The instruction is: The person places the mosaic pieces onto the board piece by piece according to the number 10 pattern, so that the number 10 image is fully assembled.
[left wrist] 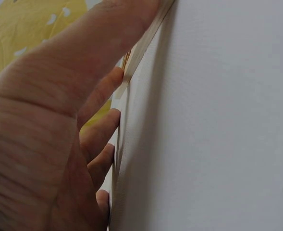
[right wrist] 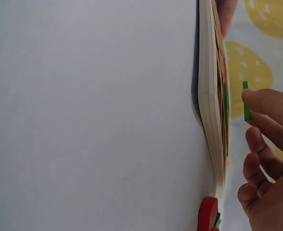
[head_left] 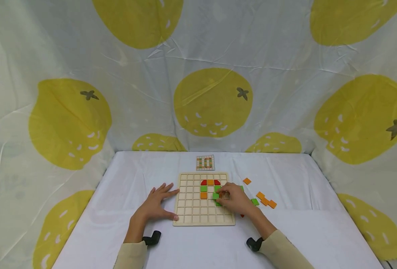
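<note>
A wooden grid board (head_left: pixel 193 220) lies in the middle of the table, with red, orange and green tiles set in some of its squares. Between the thumb and fingertips of my right hand (head_left: pixel 235 200) is a green square tile (head_left: pixel 215 195), held over the board's right half. The right wrist view shows that green tile (right wrist: pixel 246 101) edge-on, raised off the board. My left hand (head_left: pixel 156 205) lies at the board's left edge, fingers spread, thumb touching the near left corner. In the left wrist view its fingers (left wrist: pixel 103 134) reach along the board's side.
Behind the board lies a small pattern card (head_left: pixel 205 163) with a coloured grid. Loose orange tiles (head_left: pixel 264 201) and a green tile (head_left: pixel 254 201) are scattered to the right. A red piece (right wrist: pixel 208 214) lies beside the board's near right side. A lemon-print cloth (head_left: pixel 213 102) hangs behind the table.
</note>
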`<state>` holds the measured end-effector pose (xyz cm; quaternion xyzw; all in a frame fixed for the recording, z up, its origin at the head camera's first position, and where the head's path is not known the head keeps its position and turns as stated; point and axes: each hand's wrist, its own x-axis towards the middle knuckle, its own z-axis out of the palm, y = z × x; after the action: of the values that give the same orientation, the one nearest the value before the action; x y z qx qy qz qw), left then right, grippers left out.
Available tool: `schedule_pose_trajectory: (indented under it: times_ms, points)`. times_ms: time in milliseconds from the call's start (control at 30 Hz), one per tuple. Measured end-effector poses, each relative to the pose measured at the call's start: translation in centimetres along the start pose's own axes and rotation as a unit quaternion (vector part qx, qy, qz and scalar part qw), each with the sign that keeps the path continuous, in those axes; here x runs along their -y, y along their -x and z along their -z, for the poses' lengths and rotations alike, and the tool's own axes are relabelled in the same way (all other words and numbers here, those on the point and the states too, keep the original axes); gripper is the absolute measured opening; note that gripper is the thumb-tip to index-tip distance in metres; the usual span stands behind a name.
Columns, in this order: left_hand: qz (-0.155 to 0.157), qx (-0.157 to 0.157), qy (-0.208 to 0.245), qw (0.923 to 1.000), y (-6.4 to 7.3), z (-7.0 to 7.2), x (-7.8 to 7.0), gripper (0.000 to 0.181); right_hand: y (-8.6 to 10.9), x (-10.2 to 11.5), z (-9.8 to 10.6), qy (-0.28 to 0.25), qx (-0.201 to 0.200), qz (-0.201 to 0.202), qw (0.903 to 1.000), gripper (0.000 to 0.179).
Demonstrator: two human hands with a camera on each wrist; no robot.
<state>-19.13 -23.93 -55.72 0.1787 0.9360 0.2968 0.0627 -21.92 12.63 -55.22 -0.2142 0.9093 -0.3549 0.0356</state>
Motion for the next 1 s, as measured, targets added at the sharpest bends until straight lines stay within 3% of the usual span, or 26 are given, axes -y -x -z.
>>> schedule_pose_trajectory:
  times_ms: [267,500,1000]
  points:
    - [-0.009,-0.003,-0.008,0.9999,-0.1,0.0,0.2,0.106,-0.1,1.4,-1.4,0.002,0.028,0.037,0.9989,0.024]
    - [-0.008,-0.002,-0.008,0.9999,0.0,0.0,0.2,0.105,-0.4,1.9,-2.3,0.009,0.054,0.025,0.9982,0.027]
    - [-0.001,-0.002,-0.013,0.9999,-0.1,-0.1,0.2,0.105,-0.5,2.1,-2.8,0.011,0.047,0.025,0.9985,0.022]
